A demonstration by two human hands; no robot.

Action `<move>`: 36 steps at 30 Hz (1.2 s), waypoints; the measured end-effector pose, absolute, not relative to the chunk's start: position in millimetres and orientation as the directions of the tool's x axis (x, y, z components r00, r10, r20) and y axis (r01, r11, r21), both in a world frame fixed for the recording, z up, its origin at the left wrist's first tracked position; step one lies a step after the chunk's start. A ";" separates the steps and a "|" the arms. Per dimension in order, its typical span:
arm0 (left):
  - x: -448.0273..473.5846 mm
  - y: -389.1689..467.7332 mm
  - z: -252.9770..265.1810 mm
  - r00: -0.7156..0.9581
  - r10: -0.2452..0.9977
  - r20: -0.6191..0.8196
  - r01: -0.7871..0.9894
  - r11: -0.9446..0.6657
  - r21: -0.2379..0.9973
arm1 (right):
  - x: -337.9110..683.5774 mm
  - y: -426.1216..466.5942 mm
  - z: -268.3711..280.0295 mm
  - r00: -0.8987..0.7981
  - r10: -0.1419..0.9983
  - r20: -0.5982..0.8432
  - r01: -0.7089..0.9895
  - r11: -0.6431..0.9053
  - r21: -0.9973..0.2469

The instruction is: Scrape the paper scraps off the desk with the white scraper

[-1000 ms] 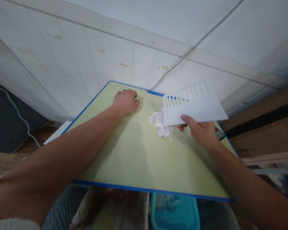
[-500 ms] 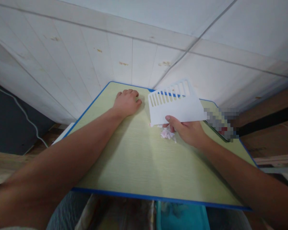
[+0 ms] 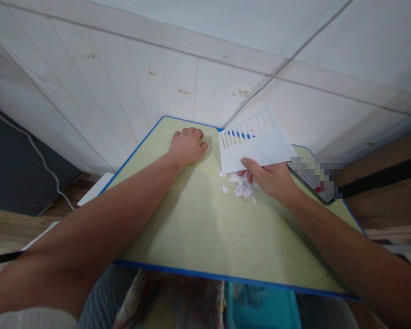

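My right hand (image 3: 272, 180) grips a white sheet (image 3: 256, 148) by its lower edge, thumb on top and fingers under it. A row of slots, longer toward the right, runs along the sheet's far side. Beneath the sheet and by my right fingertips lies a small heap of white and pinkish paper scraps (image 3: 244, 189). One loose scrap (image 3: 223, 189) sits just left of the heap. My left hand (image 3: 187, 146) rests palm down on the pale yellow table (image 3: 192, 228), fingers slightly bent and apart, holding nothing.
A pixelated flat item with a dark edge (image 3: 311, 180) lies at the table's right side. White panelled wall (image 3: 178, 73) stands behind the blue-edged table, with a grey cable (image 3: 277, 71) across it. Below the front edge is a turquoise tub (image 3: 263, 306).
The sheet has shifted slightly in my right hand's grip area, uncovering more paper scraps beneath it. My left hand stays on the table. The whole view has moved slightly.
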State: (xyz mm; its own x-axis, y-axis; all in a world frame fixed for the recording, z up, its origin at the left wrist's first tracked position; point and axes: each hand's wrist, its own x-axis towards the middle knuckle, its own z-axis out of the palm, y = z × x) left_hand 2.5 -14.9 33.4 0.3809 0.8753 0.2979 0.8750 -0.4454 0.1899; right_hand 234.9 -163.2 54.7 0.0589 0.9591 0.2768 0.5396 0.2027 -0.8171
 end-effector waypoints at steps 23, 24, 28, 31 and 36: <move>-0.5 -4.6 33.9 0.392 0.881 0.263 0.880 -0.443 0.170 | 236.1 -239.8 61.2 -0.059 0.961 0.271 0.528 0.260 -0.809; -0.7 -2.5 32.0 0.387 0.882 0.269 0.882 -0.439 0.173 | 236.1 -239.3 61.1 -0.070 0.959 0.275 0.520 0.270 -0.810; -1.5 5.9 24.1 0.363 0.878 0.312 0.876 -0.436 0.206 | 239.8 -235.4 64.1 -0.110 0.961 0.255 0.469 0.277 -0.839; -1.6 5.8 24.0 0.354 0.881 0.314 0.868 -0.434 0.239 | 249.0 -232.6 69.8 -0.220 0.951 0.219 0.425 0.295 -0.856; 0.1 -8.2 36.1 0.365 0.896 0.252 0.874 -0.424 0.239 | 271.7 -234.1 83.1 -0.402 0.911 0.089 0.338 0.239 -0.910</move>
